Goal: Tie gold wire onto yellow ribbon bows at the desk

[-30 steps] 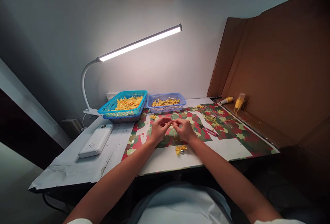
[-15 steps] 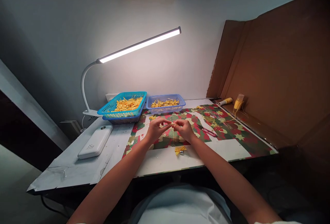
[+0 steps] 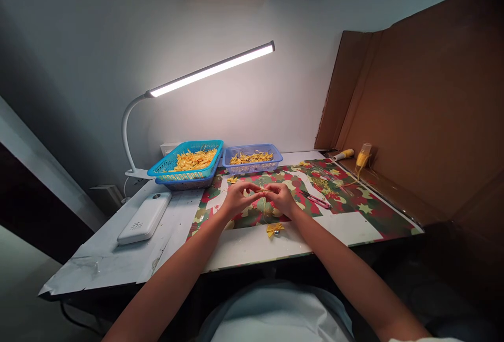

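Note:
Over the camouflage-patterned mat (image 3: pixel 370 210), my left hand (image 3: pixel 237 198) and my right hand (image 3: pixel 281 198) meet fingertip to fingertip. Both are closed in a pinch on a small piece of yellow ribbon (image 3: pixel 263 190), mostly hidden by the fingers. A thin yellow thread (image 3: pixel 264 206) hangs below them. Closer to the table's front edge lies a yellow bow (image 3: pixel 273 229) with a small silver bell (image 3: pixel 276 232). To the right of my right hand rest pink-handled thread snips (image 3: pixel 317 200).
A turquoise basket (image 3: pixel 165 176) and a purple basket (image 3: pixel 252 168) hold many yellow pieces. At left are a white power bank (image 3: pixel 145 218) and a lit lamp (image 3: pixel 212 71). Thread spools (image 3: pixel 362 159) stand by the cardboard wall (image 3: pixel 417 111) at right. Thread scraps (image 3: pixel 321 185) lie on the mat.
Both hands stay in the same place, pinching the ribbon, with only very slight finger movement. The whole view has shifted a little.

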Motion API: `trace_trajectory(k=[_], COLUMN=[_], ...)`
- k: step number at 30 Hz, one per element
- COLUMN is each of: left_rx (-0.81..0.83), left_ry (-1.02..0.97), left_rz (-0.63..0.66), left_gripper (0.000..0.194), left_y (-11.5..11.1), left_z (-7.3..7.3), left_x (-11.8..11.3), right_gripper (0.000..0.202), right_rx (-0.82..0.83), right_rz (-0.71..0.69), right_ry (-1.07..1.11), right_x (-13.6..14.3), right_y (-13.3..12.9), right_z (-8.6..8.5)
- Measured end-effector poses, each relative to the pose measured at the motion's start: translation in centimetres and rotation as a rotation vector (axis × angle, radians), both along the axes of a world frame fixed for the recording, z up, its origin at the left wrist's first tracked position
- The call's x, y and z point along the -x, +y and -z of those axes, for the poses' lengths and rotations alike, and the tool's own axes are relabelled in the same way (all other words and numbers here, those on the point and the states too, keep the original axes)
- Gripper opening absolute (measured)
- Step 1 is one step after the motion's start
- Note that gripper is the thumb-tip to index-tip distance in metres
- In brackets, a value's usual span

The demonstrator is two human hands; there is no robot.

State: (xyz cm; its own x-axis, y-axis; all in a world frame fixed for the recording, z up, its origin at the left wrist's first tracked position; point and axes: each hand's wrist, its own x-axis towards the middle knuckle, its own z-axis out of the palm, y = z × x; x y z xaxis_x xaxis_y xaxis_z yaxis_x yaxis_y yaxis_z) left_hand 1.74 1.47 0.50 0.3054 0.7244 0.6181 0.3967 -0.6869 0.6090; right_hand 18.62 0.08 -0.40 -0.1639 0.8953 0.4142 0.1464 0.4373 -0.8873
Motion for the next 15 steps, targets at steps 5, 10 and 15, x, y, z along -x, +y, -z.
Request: trace_trajectory(k=[5,10,15], left_rx=[0.031,0.037,-0.006], left_ry=[-0.005,-0.022,-0.048], left_rz=[0.034,0.028,-0.022], left_gripper=[0.026,0.025,0.024], left_y=[-0.39,-0.33,-0.06], left_z=[-0.31,-0.15,0.22], left_x=[-0.29,-0.31,-0.12], right_gripper=[0.030,0.025,0.012], right_rx=[-0.191,-0.400,-0.456], right_rz=[0.090,0.168,0.191], right_ry=[-0.165,-0.325,-0.375], right_x=[-0.12,-0.45,-0.91], right_y=[-0.26,-0.37,-0.50], right_z=[0.07,0.19,0.05])
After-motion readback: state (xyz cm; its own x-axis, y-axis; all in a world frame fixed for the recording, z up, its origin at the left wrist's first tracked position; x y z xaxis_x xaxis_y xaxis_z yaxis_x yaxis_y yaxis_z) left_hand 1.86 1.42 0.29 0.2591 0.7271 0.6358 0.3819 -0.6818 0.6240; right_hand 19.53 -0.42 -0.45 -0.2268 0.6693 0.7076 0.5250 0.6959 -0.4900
